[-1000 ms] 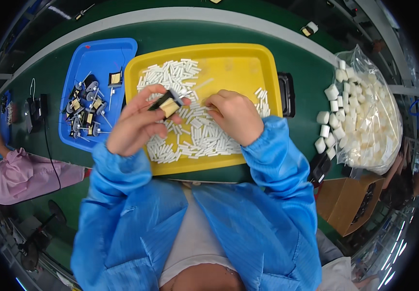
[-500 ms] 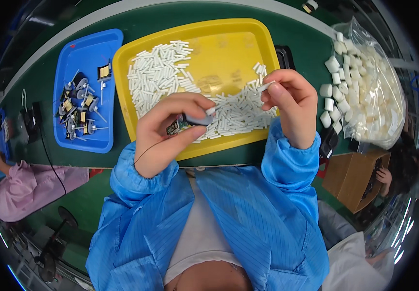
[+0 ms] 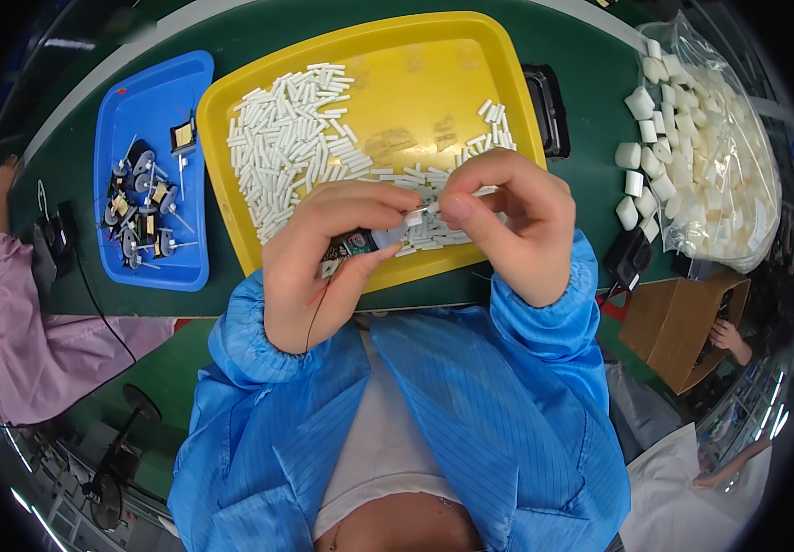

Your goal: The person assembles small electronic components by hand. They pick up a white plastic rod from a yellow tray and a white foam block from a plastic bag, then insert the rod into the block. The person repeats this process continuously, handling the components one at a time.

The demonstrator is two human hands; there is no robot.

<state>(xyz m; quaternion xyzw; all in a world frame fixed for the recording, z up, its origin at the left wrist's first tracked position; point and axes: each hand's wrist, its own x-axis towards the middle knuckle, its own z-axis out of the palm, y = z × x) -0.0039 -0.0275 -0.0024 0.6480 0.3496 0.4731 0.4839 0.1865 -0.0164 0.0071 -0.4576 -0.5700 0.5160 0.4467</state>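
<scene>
Left hand point(image 3: 314, 247) is clamping the part point(image 3: 386, 238) above the yellow tray point(image 3: 415, 87); right hand point(image 3: 524, 225) is pinching a tube point(image 3: 433, 209) near its end. Part is likely feeling light, stiff, its wire point(image 3: 321, 302) fragile; sides are suiting the grip.

In front of you, a dark green bench point(image 3: 590, 138) curves across the wide view, its far side bordered by a pale grey strip point(image 3: 597, 20) bending from ten o'clock to one. At eight o'clock you have green floor point(image 3: 174, 361) and a dark, round-topped stand point(image 3: 142, 402). Bright light strips point(image 3: 770, 409) show at four; grey metal framing point(image 3: 742, 41) slants at two.
</scene>
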